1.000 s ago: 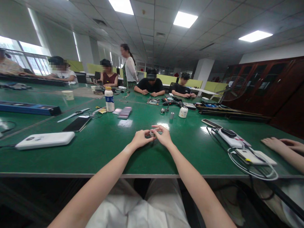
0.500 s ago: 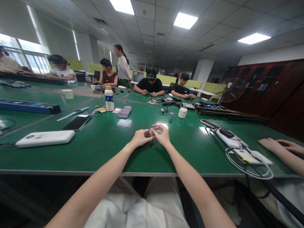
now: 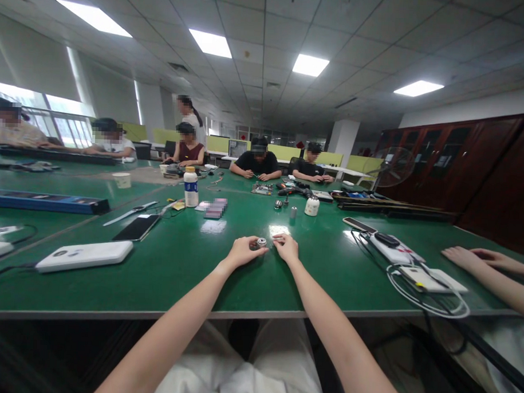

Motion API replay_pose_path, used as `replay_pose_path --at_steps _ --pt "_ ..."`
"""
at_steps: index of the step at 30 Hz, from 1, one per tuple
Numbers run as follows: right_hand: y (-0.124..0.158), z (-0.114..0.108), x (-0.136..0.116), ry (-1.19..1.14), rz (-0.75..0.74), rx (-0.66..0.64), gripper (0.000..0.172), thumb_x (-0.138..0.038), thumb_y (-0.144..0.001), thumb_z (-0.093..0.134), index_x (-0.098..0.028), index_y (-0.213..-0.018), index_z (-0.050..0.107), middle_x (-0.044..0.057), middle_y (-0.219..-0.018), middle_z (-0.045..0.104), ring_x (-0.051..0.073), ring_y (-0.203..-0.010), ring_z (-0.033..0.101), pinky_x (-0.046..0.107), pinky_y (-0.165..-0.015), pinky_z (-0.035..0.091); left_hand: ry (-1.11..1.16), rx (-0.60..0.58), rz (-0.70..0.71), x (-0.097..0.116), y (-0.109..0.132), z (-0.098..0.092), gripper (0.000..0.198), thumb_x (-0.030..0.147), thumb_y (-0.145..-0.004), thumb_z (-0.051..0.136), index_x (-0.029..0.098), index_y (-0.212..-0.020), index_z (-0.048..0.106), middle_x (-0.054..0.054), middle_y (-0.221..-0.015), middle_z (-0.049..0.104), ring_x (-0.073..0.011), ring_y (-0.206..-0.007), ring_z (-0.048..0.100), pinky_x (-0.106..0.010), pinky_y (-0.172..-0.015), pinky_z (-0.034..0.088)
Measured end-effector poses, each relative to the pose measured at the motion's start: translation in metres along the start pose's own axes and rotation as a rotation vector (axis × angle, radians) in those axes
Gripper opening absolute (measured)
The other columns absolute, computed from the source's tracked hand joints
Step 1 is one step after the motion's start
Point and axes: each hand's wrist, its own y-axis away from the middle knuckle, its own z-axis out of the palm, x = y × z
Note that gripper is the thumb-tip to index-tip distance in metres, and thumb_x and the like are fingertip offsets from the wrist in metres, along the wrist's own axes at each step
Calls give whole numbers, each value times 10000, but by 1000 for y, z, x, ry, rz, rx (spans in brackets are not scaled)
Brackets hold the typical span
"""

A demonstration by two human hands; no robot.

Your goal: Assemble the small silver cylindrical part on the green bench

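Observation:
Both my arms reach out over the green table (image 3: 173, 273). My left hand (image 3: 242, 251) pinches a small round metal part (image 3: 261, 242) between thumb and fingers, just above the table top. My right hand (image 3: 286, 247) sits right of the part with its fingers curled; its fingertips are beside the part, and I cannot tell whether they touch it.
A white flat device (image 3: 84, 255) and a dark phone (image 3: 137, 227) lie to the left. A white bottle (image 3: 190, 187) stands further back. Cabled white devices (image 3: 426, 279) lie at right, near another person's hands (image 3: 479, 258). Several people sit at the far end.
My right hand has drawn off the metal part, which now shows between the two hands. My view has tilted up a little, so the hands sit lower in the picture.

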Motion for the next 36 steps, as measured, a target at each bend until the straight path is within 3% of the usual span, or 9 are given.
replay_pose_path --at_steps 5,18,26,36 --pt "1 1 1 28 4 -4 181 -168 -682 713 -278 -825 706 -35 -796 755 206 -864 726 396 -888 522 5 -2 3 -1 0 0 404 536 -715 683 213 -954 722 -50 -915 766 -231 -848 716 -305 -774 550" --pt "5 2 -5 -45 7 55 179 -110 -683 660 -252 -786 693 -22 -714 731 225 -797 724 387 -836 536 28 -28 4 5 2 0 366 512 -765 631 186 -913 708 -43 -868 759 -213 -793 697 -285 -730 528" --pt "5 10 -37 -268 -222 21 149 -236 -824 553 -206 -925 658 49 -912 739 196 -855 712 342 -810 565 61 -29 34 2 2 0 349 483 -777 604 177 -905 714 -42 -824 749 -208 -764 683 -272 -709 507" --pt "9 13 -51 -306 -331 -67 131 -262 -831 563 -220 -914 656 37 -873 725 202 -851 702 346 -795 567 52 -6 50 -6 -6 9 298 448 -742 602 163 -766 685 -26 -704 703 -177 -662 633 -236 -611 453"
